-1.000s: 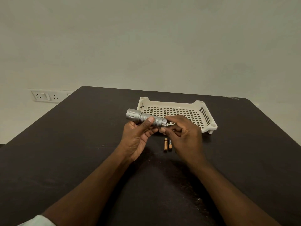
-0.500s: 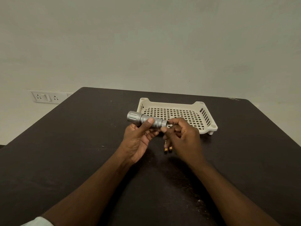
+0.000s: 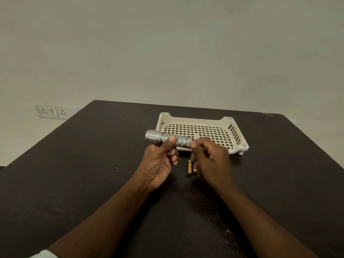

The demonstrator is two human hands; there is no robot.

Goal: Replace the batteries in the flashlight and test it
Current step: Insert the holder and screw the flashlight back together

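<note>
A silver metal flashlight is held level above the table, head pointing left. My left hand grips its body from below, thumb on top. My right hand pinches the tail cap end with thumb and fingertips. Two gold-coloured batteries lie side by side on the dark table just below my hands, partly covered by my right fingers.
A cream perforated plastic tray stands behind the flashlight, nothing visible inside it. White wall sockets sit on the wall at the far left. The table's back edge runs just behind the tray.
My right hand's fingers have shifted around the tail end of the flashlight, as in twisting it. The flashlight and left hand have barely moved.
</note>
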